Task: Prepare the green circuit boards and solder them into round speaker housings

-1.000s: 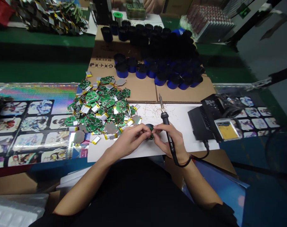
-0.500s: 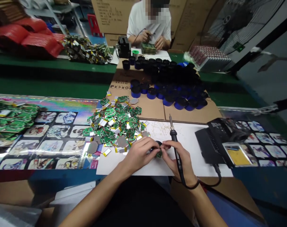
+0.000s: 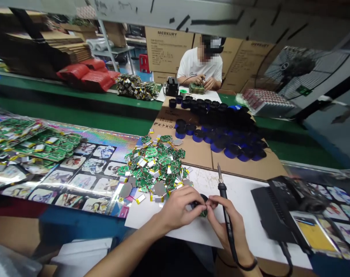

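Over the white sheet (image 3: 238,175), my left hand (image 3: 179,207) is closed around a small green circuit board (image 3: 204,213) with a dark round part beside it. My fingers hide most of both. My right hand (image 3: 235,227) meets it from the other side, thumb and forefinger pinched at the board's edge; whatever is between those tips is too small to make out. A soldering iron (image 3: 222,187) rests in the right hand, its tip pointing up and away from the board. Just left of the hands lies a heap of circuit boards (image 3: 163,157) with silver battery cells wired to them.
Blue-black round housings (image 3: 218,142) crowd the cardboard (image 3: 189,152) ahead. At right stand a black soldering station (image 3: 270,207) and a tray with a yellow sponge (image 3: 316,234). More boards (image 3: 48,142) lie at left. Across the bench a person (image 3: 200,69) handles stacked boards.
The head view has tilted up and shifted left, so the scene sits lower and further right. Both hands keep their hold at the board, and the soldering iron stays in my right hand.
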A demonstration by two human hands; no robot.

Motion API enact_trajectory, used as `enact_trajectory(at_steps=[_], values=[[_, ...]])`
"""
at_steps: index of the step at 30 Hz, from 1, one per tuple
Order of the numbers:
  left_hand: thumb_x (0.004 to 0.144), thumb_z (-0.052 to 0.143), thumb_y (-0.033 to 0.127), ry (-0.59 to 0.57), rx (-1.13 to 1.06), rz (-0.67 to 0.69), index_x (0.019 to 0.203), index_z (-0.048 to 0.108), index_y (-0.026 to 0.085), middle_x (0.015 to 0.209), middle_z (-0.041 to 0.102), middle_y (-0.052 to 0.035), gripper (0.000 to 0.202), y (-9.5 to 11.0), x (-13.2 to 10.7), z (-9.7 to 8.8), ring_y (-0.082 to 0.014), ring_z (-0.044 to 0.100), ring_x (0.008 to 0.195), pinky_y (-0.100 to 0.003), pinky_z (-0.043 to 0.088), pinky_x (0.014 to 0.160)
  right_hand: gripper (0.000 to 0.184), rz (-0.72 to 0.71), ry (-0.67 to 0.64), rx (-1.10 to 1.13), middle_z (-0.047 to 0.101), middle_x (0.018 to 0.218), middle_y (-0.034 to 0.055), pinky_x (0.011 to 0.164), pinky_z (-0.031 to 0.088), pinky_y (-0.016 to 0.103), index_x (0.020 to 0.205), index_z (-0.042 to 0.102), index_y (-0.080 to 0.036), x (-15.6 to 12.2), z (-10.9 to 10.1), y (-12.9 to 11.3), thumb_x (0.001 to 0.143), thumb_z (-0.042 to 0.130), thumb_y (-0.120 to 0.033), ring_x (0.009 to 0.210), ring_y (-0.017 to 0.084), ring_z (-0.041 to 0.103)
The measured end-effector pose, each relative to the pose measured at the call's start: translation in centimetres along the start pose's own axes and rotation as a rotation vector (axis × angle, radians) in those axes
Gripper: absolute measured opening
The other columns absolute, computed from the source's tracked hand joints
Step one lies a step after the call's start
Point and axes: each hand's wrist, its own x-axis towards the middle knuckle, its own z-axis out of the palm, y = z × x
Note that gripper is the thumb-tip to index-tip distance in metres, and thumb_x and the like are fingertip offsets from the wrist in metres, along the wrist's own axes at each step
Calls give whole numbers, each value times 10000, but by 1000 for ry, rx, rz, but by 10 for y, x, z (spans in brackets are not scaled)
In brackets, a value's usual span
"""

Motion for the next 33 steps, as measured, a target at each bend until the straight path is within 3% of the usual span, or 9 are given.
enact_trajectory(at_steps=[8,14,22,29,33], values=[[951,710,205,-16,-100,-128,893,716,193,867,753,-54,59,3,-3,-2,-179,684,815,-309,514,765,336,22,-6,69,742,951,24,789,655,334,1212,642,-267,-8,3,-4,926,669,-94,808,196,747],[958,688,159,-30,-62,-143,908,692,191,912,708,-49,60,3,-4,-6,-173,671,883,-300,512,814,338,42,-29,35,743,963,24,810,624,334,1214,632,-263,-11,-10,-5,934,667,-76,848,191,727],[982,656,166,-203,68,-119,948,651,211,972,735,-24,56,1,-4,-9,-179,664,944,-339,495,911,487,-26,-162,36,758,1149,87,942,599,490,1336,596,-269,-24,-23,6,894,732,-115,1045,282,709],[997,632,171,-309,120,-118,994,657,207,1032,743,-32,44,1,-1,-12,-179,651,956,-331,502,898,422,8,-170,80,760,1109,70,878,617,403,1315,602,-263,-27,-13,5,948,703,-83,1024,247,708],[998,631,161,-349,139,-115,1008,657,202,1047,735,-38,50,3,1,-17,-182,644,966,-336,503,907,419,2,-187,100,760,1133,74,894,615,417,1317,601,-268,-26,-10,4,951,704,-92,1033,251,707]])
